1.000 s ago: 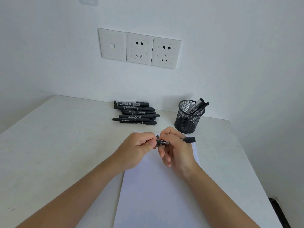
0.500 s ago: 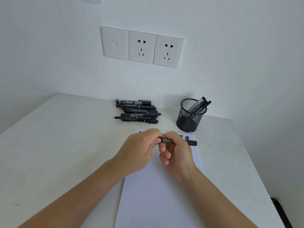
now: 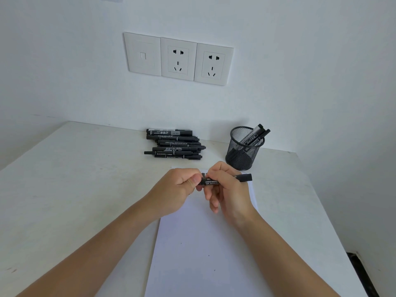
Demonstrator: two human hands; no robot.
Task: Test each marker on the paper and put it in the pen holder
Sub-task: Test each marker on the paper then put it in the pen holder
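In the head view, both hands are holding one black marker (image 3: 216, 181) sideways above the top of the white paper (image 3: 203, 249). The left hand (image 3: 173, 192) is closing its grip around the marker's left end, with the thumb pressing on it. The right hand (image 3: 227, 189) is closing its grip around the middle, and the marker's other end is sticking out to the right. I cannot tell if the cap is coming off or going back on. To do this well, the hands should be moving straight along the marker, not bending it, and keeping the tip away from skin. Both wrists are hanging over the paper with arms reaching forward. The mesh pen holder (image 3: 244, 152), with two markers inside, is standing just behind the right hand. The marker pile (image 3: 174, 144) is waiting on the surface (image 3: 75, 179) farther back.
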